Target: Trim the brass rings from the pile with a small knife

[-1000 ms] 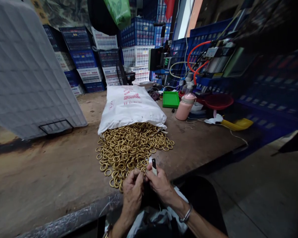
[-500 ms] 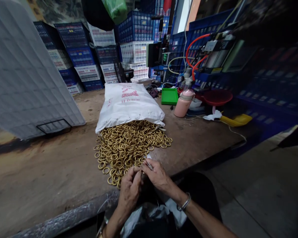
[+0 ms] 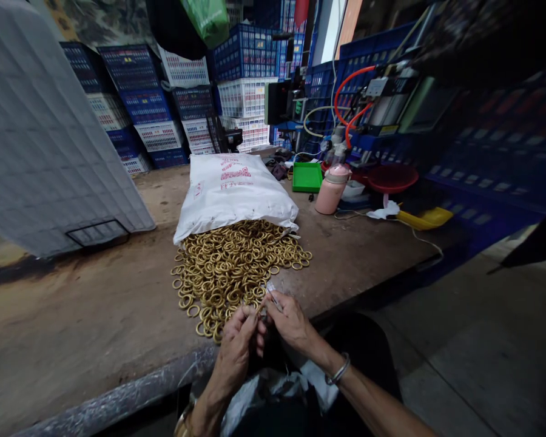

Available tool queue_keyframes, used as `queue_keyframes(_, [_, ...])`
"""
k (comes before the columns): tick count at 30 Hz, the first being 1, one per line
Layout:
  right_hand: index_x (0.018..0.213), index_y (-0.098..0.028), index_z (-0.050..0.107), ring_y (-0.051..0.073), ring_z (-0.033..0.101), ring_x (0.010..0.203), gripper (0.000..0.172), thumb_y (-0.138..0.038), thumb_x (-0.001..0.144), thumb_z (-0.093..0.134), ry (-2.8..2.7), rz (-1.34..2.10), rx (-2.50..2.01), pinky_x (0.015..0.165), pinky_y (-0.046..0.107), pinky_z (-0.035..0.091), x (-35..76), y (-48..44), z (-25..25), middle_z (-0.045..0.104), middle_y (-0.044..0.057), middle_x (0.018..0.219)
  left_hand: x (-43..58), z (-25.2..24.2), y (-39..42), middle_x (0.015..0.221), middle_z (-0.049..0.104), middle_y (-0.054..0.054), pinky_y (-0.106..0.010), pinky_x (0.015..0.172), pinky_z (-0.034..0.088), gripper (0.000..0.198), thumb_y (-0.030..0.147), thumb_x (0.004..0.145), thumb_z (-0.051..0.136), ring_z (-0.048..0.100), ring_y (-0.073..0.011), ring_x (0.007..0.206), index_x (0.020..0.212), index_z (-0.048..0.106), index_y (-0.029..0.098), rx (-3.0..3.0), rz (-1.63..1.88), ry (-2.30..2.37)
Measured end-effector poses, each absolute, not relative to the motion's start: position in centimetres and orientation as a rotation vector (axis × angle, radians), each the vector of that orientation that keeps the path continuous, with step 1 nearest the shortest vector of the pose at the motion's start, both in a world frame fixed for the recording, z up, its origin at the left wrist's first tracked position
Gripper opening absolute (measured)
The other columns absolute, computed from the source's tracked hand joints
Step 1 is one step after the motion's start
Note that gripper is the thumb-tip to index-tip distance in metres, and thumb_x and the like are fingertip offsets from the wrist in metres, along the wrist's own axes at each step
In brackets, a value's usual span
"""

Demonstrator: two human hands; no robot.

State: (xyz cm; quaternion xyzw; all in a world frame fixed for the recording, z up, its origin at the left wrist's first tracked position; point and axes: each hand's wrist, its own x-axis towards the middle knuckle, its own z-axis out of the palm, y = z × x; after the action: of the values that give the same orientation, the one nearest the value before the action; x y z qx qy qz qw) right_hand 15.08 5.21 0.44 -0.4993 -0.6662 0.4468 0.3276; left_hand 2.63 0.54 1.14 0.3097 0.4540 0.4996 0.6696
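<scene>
A heap of brass-coloured rings (image 3: 232, 267) spills from the mouth of a white printed sack (image 3: 236, 191) onto the bench. At the near edge of the heap, my left hand (image 3: 237, 340) is closed in a pinch on what looks like one ring (image 3: 261, 307), mostly covered by the fingertips. My right hand (image 3: 292, 320) touches the same spot from the right, its fingers closed round a slim metal tool (image 3: 275, 300). The tool's kind cannot be made out.
A grey-white ribbed panel (image 3: 59, 133) stands at the left of the bench (image 3: 95, 315). Toward the back right are a green tray (image 3: 307, 177), a pink bottle (image 3: 333, 189), a red dish (image 3: 394, 178) and a yellow scoop (image 3: 425, 218). Stacked crates (image 3: 150, 103) line the back.
My left hand's fingers have shifted, with the lower ones now showing beneath the pinch. My right hand stays close to it with the tool. The whole view has moved slightly.
</scene>
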Motion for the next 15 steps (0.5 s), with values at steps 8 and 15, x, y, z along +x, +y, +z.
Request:
queue_keyframes(8, [0.079, -0.019, 0.051, 0.012, 0.048, 0.061, 0.021, -0.006, 0.067, 0.038, -2.263, 0.829, -1.387, 0.057, 0.022, 0.029, 15.2, 3.9, 0.7, 0.058, 0.001, 0.068, 2.6, 1.0, 0.7, 0.055, 0.048, 0.007, -0.015, 0.038, 0.034, 0.029, 0.045, 0.075, 0.055, 0.039, -0.0037, 0.039, 0.073, 0.046, 0.018, 0.811, 1.127, 1.175])
queue_keyframes(15, [0.091, -0.016, 0.05, 0.014, 0.05, 0.061, 0.026, -0.007, 0.07, 0.038, -2.383, 0.577, -1.659, 0.055, 0.024, 0.026, 16.3, 5.2, 0.3, 0.058, 0.003, 0.069, 1.9, 0.8, -0.9, 0.054, 0.049, 0.006, -0.017, 0.039, 0.038, 0.023, 0.037, 0.079, 0.054, 0.039, -0.0042, 0.039, 0.072, 0.048, 0.017, 0.784, 1.138, 1.019])
